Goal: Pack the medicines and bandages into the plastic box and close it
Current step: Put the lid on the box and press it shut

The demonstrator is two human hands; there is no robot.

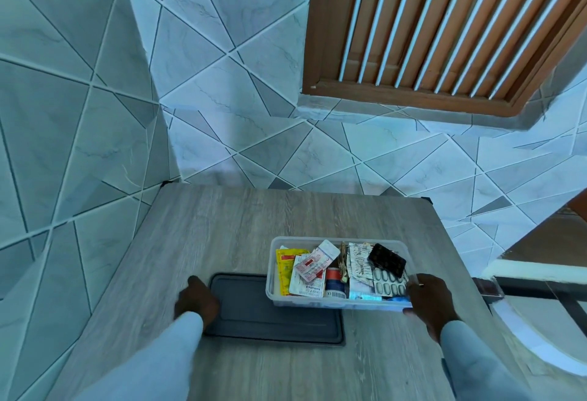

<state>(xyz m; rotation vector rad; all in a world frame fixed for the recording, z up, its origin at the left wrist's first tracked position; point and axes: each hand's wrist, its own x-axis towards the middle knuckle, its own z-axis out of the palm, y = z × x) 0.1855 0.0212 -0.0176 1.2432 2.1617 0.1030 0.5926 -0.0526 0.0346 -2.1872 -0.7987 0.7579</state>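
A clear plastic box [271, 276] stands on the wooden table, its near left corner overlapping the dark grey lid [270, 315] that lies flat beside it. The box holds several medicines: yellow sachets [283, 268], white paper packets [309, 276], silver blister strips [389, 284] and a black blister pack [387, 259]. My right hand [433, 300] grips the box's near right corner. My left hand [197, 303] rests on the lid's left edge, fingers curled around it.
The grey wood-grain table [197, 229] stands against a tiled wall. A brown louvred window [444, 25] is up on the right. Right of the table there is a dark rail [540, 289] and a white curved fixture [540, 340].
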